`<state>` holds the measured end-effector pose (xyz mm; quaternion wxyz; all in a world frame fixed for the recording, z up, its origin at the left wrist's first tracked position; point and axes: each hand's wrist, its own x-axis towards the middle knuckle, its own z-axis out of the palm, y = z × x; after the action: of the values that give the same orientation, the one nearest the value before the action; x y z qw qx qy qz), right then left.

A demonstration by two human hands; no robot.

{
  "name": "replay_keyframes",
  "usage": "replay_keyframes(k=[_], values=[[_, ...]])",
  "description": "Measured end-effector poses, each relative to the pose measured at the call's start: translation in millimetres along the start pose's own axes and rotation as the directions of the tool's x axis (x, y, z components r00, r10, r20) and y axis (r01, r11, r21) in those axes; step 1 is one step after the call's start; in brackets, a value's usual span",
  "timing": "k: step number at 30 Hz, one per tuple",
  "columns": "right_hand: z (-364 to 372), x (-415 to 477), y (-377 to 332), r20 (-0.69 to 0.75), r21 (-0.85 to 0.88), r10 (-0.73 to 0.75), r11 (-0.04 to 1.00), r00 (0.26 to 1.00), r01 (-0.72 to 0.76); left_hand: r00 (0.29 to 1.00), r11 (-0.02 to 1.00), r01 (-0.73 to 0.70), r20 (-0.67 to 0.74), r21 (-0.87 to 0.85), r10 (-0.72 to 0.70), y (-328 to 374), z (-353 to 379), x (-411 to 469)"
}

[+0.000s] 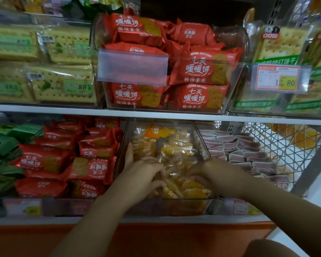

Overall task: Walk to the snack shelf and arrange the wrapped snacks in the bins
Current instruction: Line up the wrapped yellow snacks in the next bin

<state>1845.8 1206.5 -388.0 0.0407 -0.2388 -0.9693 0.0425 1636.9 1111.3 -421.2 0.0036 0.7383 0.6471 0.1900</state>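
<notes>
On the lower shelf, past the green packets (2,145) and the red packets (43,160) at the left, you are working with both hands inside the middle clear bin (123,145). Your left hand (146,173) is reaching over the front edge, its thumb lying up along the bin's left wall and its fingers curling round a clutch of the yellow wrapped snacks (176,151). These snacks are filling that 1 bin in a loose, uneven heap. Your right hand (215,173) is pressing down into the same heap near the right wall, fingers curling under; whether they are closing on a packet cannot be told. Just beside it the pink packets (239,145) are lying in rows, and a wire basket (278,145) is standing at the far right.

By the look of it, you are in the arranging step: the walk is done and the heap is being gathered. The next move is likely calling for the 2 hands to square the packets and lay them flat, keeping them off the bin walls.

Your fingertips are sinking out of sight among the wrappers, blur is smearing the printing on them, and the shelf-edge labels (22,207) are proving unreadable. The frame is cutting off the green packets at the left.
</notes>
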Motion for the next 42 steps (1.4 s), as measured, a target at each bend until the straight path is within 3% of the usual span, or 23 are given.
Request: replay_keyframes(k=[3, 7, 10, 15, 22, 28, 31, 33, 35, 39, 42], values=[[-5.0, -4.7, 0.3, -0.126, 0.051, 0.050, 0.998, 0.991, -0.044, 0.998, 0.997, -0.061, -0.023, 0.038, 0.062, 0.3, -1.7, 0.2], [14.4, -12.4, -11.6, 0.057, -0.117, 0.036, 0.993, 0.998, -0.029, 0.990, 0.994, -0.104, -0.095, 0.018, 0.105, -0.6, -3.2, -1.0], [7.4, -11.3, -14.2, 0.060, 0.017, 0.065, 0.998, 0.996, -0.066, 0.993, 0.997, -0.078, -0.086, 0.001, 0.077, -0.2, -5.9, -2.5], [-13.2, 13.0, -19.3, -0.128, 0.213, 0.137, 0.971, 0.982, -0.108, 0.978, 0.994, 0.015, -0.205, -0.111, -0.037, -13.3, -18.1, -7.5], [16.8, 101.2, 15.7, -0.261, 0.077, 0.304, 0.953, 0.916, -0.295, 0.921, 0.981, 0.104, -0.356, -0.163, -0.157, -33.2, -17.6, -13.6], [37.2, 140.7, 50.8, -0.217, 0.035, 0.469, 0.880, 0.856, -0.473, 0.916, 0.982, 0.082, -0.376, -0.169, -0.141, -41.9, -13.8, -10.8], [31.5, 135.2, 46.3, -0.419, 0.012, 0.400, 0.900, 0.816, -0.435, 0.916, 0.983, 0.073, -0.379, -0.170, -0.133, -44.3, -12.8, -7.4], [26.6, 120.5, 36.9, -0.627, 0.029, 0.316, 0.923, 0.712, -0.384, 0.919, 0.981, 0.075, -0.370, -0.181, -0.138, -44.9, -12.5, -5.4], [22.0, 100.6, 28.2, -0.709, 0.078, 0.278, 0.944, 0.648, -0.319, 0.923, 0.980, 0.078, -0.359, -0.185, -0.141, -43.7, -12.1, -3.7], [19.9, 58.5, 21.7, -0.653, 0.211, 0.276, 0.961, 0.705, -0.180, 0.941, 0.982, 0.090, -0.309, -0.164, -0.138, -36.1, -9.2, -2.7], [18.2, 36.4, 20.5, -0.430, 0.567, 0.455, 0.808, 0.780, -0.159, 0.955, 0.984, 0.100, -0.263, -0.146, -0.136, -27.3, -7.0, -3.2]])
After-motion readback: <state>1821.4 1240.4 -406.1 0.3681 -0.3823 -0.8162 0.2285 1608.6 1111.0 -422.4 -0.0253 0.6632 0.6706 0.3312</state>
